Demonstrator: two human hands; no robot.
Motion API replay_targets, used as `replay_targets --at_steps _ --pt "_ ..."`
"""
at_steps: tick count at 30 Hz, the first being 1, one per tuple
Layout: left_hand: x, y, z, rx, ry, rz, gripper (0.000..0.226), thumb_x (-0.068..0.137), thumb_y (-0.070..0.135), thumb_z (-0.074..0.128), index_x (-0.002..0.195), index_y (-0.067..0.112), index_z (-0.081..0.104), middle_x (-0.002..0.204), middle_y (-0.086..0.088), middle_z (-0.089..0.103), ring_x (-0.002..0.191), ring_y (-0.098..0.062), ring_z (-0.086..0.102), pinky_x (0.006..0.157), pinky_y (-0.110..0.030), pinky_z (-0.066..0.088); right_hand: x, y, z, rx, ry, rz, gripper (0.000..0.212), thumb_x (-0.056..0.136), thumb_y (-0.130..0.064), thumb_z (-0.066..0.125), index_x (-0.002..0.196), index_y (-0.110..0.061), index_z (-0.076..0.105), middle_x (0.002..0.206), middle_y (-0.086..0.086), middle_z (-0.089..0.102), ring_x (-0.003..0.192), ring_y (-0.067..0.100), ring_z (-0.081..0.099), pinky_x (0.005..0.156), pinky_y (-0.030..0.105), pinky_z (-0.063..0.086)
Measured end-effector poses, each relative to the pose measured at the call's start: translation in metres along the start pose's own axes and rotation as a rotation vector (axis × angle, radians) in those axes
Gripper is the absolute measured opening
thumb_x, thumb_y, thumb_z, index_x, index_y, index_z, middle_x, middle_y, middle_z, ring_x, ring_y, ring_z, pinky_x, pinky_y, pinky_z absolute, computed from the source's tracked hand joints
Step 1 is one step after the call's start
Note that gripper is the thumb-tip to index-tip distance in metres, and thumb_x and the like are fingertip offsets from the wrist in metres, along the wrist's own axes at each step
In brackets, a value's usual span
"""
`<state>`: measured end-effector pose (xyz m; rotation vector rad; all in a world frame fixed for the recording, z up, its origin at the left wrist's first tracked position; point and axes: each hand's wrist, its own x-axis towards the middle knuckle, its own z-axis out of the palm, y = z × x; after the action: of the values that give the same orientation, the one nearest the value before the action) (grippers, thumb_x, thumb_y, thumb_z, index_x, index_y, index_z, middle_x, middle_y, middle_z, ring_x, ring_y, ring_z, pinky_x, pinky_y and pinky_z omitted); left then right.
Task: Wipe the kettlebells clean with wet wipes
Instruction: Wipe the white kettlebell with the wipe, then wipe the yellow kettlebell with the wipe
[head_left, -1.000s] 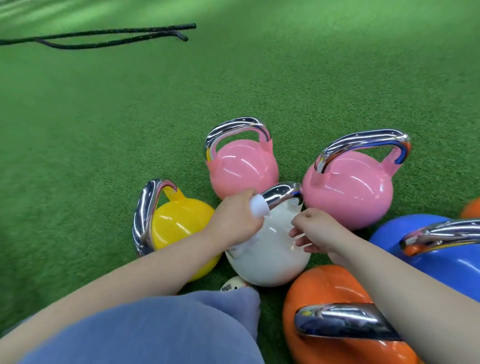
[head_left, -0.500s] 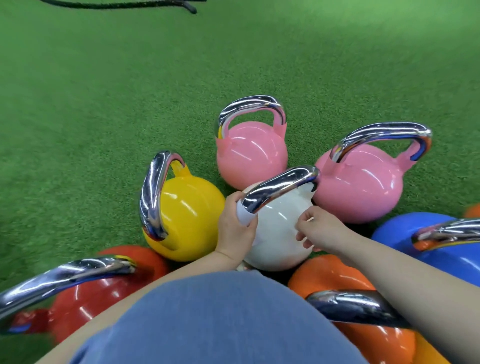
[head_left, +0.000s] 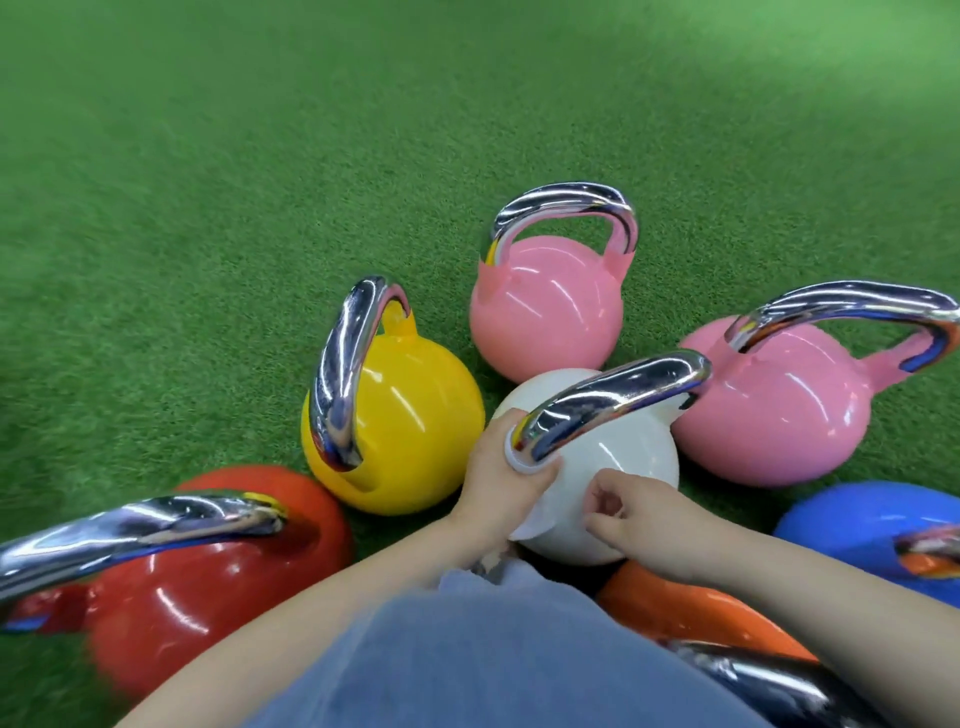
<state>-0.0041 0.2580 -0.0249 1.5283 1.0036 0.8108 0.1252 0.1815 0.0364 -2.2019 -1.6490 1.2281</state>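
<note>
A white kettlebell (head_left: 626, 460) with a chrome handle (head_left: 618, 397) stands in the middle of a ring of kettlebells on green turf. My left hand (head_left: 493, 486) grips the near end of that handle through a white wet wipe (head_left: 519, 464), whose loose tail hangs down the bell's side. My right hand (head_left: 641, 514) rests against the near side of the white bell with its fingers loosely curled, and holds nothing that I can see.
Around the white bell stand a yellow kettlebell (head_left: 415, 426), two pink kettlebells (head_left: 545, 317) (head_left: 779, 415), a red kettlebell (head_left: 208, 587), a blue kettlebell (head_left: 857, 525) and an orange kettlebell (head_left: 675, 613). My grey-blue knee (head_left: 493, 665) fills the bottom. Open turf (head_left: 260, 156) lies beyond.
My view has tipped down and closer, bringing the red bell in. My left hand with the wipe slid down to the handle's near end. My right hand dropped lower on the white bell.
</note>
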Motion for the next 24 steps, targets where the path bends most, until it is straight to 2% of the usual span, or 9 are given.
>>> replay_targets --at_steps 2,4,7,11,15,18,20,22,24 --pt "0.006 0.006 -0.01 0.046 -0.158 0.02 0.019 0.069 0.016 0.065 0.086 0.011 0.06 0.08 -0.002 0.065 0.073 -0.005 0.059 0.067 -0.023 0.047 0.003 -0.004 0.0 0.042 -0.032 0.004 0.02 0.088 -0.017 0.055 0.071 -0.025 0.047 0.07 -0.01 0.051 0.077 0.014 0.051 0.066 0.019 0.038" --pt "0.014 0.012 -0.022 0.094 -0.327 0.023 0.015 0.068 0.011 0.068 0.078 0.01 0.058 0.07 0.007 0.058 0.062 0.005 0.05 0.059 -0.012 0.04 0.005 -0.012 0.0 0.086 -0.045 -0.008 0.023 0.089 -0.017 0.055 0.068 -0.023 0.048 0.068 -0.008 0.051 0.074 0.014 0.052 0.065 0.021 0.037" --pt "0.024 0.021 -0.035 0.057 -0.549 -0.077 0.032 0.053 0.023 0.069 0.08 0.009 0.06 0.08 -0.002 0.061 0.073 -0.006 0.051 0.067 -0.022 0.043 0.007 -0.025 0.003 0.139 -0.055 -0.036 0.026 0.091 -0.02 0.054 0.066 -0.019 0.049 0.066 -0.006 0.052 0.063 0.006 0.046 0.058 0.013 0.034" --pt "0.026 0.036 -0.041 -0.1 -0.681 -0.223 0.04 0.051 -0.003 0.064 0.083 0.02 0.059 0.078 0.005 0.065 0.076 -0.011 0.057 0.069 -0.025 0.046 0.007 -0.041 0.006 0.286 -0.088 -0.042 0.032 0.092 -0.018 0.055 0.06 -0.012 0.054 0.063 0.003 0.055 0.062 0.01 0.049 0.065 0.021 0.04" --pt "0.018 0.043 -0.053 -0.5 -0.605 -0.341 0.038 0.065 -0.008 0.056 0.09 0.018 0.069 0.087 -0.003 0.069 0.079 -0.014 0.065 0.073 -0.025 0.052 0.004 -0.059 -0.004 0.499 -0.074 -0.065 0.041 0.092 -0.026 0.055 0.052 -0.018 0.058 0.061 0.002 0.059 0.062 0.011 0.055 0.066 0.023 0.044" --pt "0.009 0.052 -0.065 -0.734 -0.429 -0.421 0.021 0.072 0.013 0.06 0.087 0.021 0.073 0.09 -0.004 0.07 0.079 -0.015 0.066 0.076 -0.025 0.053 0.0 -0.076 -0.003 0.686 -0.149 -0.056 0.035 0.083 -0.038 0.066 0.063 -0.01 0.059 0.067 0.017 0.05 0.063 0.021 0.046 0.058 0.025 0.038" --pt "0.003 0.06 -0.074 -0.792 -0.4 -0.401 0.017 0.073 0.019 0.066 0.089 0.021 0.073 0.095 -0.008 0.071 0.083 -0.017 0.068 0.077 -0.027 0.054 0.0 -0.086 0.003 0.759 -0.138 -0.083 0.04 0.073 -0.041 0.069 0.073 -0.002 0.058 0.07 0.016 0.053 0.063 0.017 0.051 0.057 0.023 0.042" --pt "-0.001 0.07 -0.086 -0.846 -0.373 -0.33 0.029 0.067 0.026 0.08 0.095 0.021 0.073 0.103 -0.007 0.071 0.093 -0.018 0.068 0.086 -0.032 0.052 0.004 -0.096 0.004 0.772 -0.051 -0.141 0.046 0.065 -0.044 0.068 0.091 -0.006 0.06 0.077 0.008 0.063 0.069 0.01 0.06 0.065 0.023 0.049" --pt "0.001 0.082 -0.099 -0.876 -0.306 -0.223 0.048 0.059 0.037 0.084 0.102 0.022 0.071 0.111 -0.006 0.069 0.102 -0.019 0.065 0.092 -0.036 0.05 0.008 -0.11 0.002 0.832 0.025 -0.181 0.05 0.067 -0.053 0.074 0.097 -0.018 0.057 0.072 -0.003 0.065 0.066 0.005 0.061 0.062 0.018 0.048"
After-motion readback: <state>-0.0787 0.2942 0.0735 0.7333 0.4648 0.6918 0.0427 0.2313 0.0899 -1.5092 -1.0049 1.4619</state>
